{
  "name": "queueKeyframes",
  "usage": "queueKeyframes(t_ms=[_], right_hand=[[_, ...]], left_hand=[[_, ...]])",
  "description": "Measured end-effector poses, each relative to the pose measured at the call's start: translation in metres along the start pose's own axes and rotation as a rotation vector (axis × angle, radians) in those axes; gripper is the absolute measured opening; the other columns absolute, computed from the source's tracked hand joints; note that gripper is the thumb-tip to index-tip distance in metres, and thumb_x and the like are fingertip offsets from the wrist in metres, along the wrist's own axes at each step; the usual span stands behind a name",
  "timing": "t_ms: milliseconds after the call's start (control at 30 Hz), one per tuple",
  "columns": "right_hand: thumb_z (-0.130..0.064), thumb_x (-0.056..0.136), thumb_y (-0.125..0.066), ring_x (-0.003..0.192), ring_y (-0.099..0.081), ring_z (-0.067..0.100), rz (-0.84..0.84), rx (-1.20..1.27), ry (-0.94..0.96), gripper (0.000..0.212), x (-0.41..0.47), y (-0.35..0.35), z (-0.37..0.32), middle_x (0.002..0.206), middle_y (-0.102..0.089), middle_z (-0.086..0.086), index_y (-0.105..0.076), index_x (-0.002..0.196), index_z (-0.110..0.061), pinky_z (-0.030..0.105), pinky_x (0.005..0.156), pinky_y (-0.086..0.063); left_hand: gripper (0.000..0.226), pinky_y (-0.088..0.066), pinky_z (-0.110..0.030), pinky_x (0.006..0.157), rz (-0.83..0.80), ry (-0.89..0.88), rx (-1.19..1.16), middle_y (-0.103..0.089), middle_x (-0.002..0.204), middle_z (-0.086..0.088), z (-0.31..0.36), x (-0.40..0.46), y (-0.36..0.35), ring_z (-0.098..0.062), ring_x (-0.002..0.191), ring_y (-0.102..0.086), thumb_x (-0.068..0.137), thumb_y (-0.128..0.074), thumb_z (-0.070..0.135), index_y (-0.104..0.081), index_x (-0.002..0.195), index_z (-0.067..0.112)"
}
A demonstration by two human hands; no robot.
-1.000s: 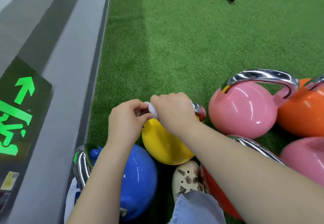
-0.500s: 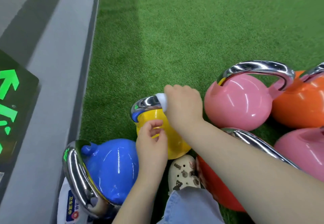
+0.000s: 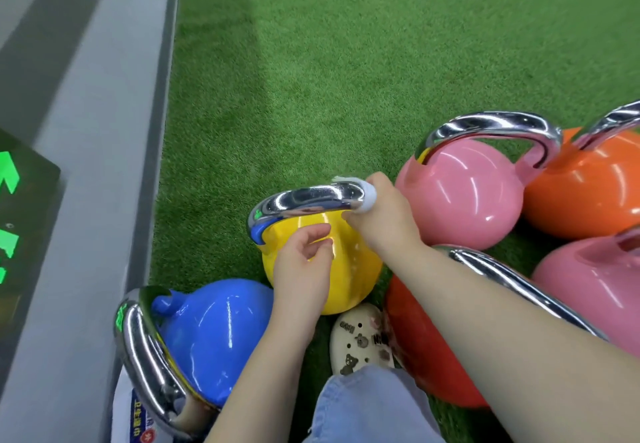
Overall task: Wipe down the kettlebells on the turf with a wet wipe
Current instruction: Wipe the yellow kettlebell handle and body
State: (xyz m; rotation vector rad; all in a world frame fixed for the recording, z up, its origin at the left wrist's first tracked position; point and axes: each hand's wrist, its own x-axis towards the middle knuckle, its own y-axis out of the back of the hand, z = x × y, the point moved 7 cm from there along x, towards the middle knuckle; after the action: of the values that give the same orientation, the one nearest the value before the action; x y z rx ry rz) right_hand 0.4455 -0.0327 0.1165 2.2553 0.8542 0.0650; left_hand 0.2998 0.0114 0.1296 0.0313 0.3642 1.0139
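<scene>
The right hand (image 3: 386,214) grips a white wipe (image 3: 367,196) wrapped around the right end of the chrome handle (image 3: 304,200) of the yellow kettlebell (image 3: 346,269). The left hand (image 3: 301,269) lies against the yellow body, fingers loosely curled and holding nothing. The yellow kettlebell stands on the turf (image 3: 311,78), crowded by a blue kettlebell (image 3: 214,335) at lower left, a red one (image 3: 415,345) under the right forearm, and pink (image 3: 464,196) and orange (image 3: 588,186) ones to the right. A shoe (image 3: 360,338) sits just below. A grey border (image 3: 104,130) runs along the left; open turf lies ahead.
</scene>
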Motion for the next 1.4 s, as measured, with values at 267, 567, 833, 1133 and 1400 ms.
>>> queueKeyframes(t_ms=[267,567,833,1133,1400], right_hand=[[-0.008,0.076,-0.064,0.112,-0.046,0.03,-0.02,-0.339,0.224,0.052,-0.013,0.002,-0.037,0.119,-0.05,0.009,-0.037,0.119,-0.016,0.035,0.089,-0.036],[-0.005,0.082,-0.051,0.129,-0.03,0.03,-0.263,-0.377,0.296,0.064,-0.021,0.001,-0.038,0.136,-0.031,0.012,-0.022,0.138,-0.009,0.034,0.108,-0.023],[-0.014,0.09,-0.029,0.145,0.009,0.016,-0.202,-0.293,0.398,0.069,-0.053,0.001,-0.023,0.157,0.008,0.008,0.007,0.148,-0.012,0.04,0.118,-0.009],[0.006,0.082,-0.034,0.144,0.014,0.012,-0.248,-0.228,0.335,0.086,-0.074,-0.003,-0.007,0.149,0.032,-0.004,0.026,0.139,-0.02,0.036,0.117,-0.011],[-0.012,0.085,-0.035,0.137,-0.027,0.023,-0.117,-0.093,0.384,0.059,-0.042,0.01,-0.027,0.146,-0.031,0.007,-0.028,0.144,-0.012,0.038,0.112,-0.025]], left_hand=[[0.033,-0.051,-0.018,0.083,-0.01,0.079,-0.213,-0.067,0.09,0.001,-0.011,-0.007,-0.013,-0.006,0.086,-0.063,0.091,-0.042,-0.009,-0.062,0.085,0.017],[0.052,-0.039,-0.025,0.105,-0.289,0.182,-0.667,-0.052,0.135,-0.005,0.0,-0.019,-0.043,-0.009,0.12,-0.052,0.089,-0.046,-0.004,-0.038,0.139,0.003],[0.062,-0.034,-0.034,0.109,-0.436,0.177,-0.934,-0.054,0.135,-0.006,0.006,-0.007,-0.07,-0.018,0.127,-0.048,0.07,-0.043,0.002,-0.047,0.131,0.01],[0.021,-0.048,-0.036,0.094,-0.293,0.18,-0.826,-0.07,0.086,-0.009,0.0,0.039,-0.067,-0.018,0.085,-0.066,0.072,-0.066,-0.001,-0.063,0.093,0.002],[0.047,-0.028,-0.043,0.114,-0.274,0.175,-0.906,-0.056,0.13,-0.014,-0.008,0.017,-0.07,-0.026,0.127,-0.047,0.08,-0.057,0.012,-0.052,0.127,0.008]])
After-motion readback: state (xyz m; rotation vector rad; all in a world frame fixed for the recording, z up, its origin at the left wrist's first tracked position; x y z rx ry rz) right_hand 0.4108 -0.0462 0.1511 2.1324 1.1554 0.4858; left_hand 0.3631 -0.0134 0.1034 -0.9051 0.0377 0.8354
